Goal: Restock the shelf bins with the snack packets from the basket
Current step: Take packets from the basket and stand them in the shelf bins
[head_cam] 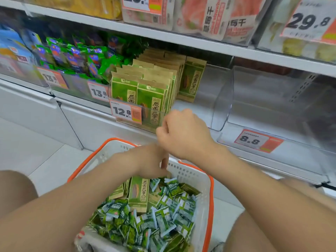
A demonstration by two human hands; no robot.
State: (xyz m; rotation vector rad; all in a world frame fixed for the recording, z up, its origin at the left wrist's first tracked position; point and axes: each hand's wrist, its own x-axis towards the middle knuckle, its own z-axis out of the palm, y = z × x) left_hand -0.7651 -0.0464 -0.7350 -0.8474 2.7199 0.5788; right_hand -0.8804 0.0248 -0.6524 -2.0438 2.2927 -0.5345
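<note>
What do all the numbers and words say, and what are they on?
"12.8": middle tag, brown-packet bin.
"13.8": left tag.
"13.": far-left tag, last digit blurred.
"8.8": right tag, clear bin.
"29.8": top tag.
"原香瓜子": brown packet in the basket.
Small print everywhere: too blurred.

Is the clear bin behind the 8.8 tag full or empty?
Empty, as far as shown. Through the clear bin only its bare floor shows, no packets; the 8.8 tag sits at its front.

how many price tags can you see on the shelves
6 price tags: top shelf, a cut-off 29 tag and 29.8 tag; lower shelf, blurred 13 tag, 13.8 tag, 12.8 tag, 8.8 tag. Far left may hide another.
</note>
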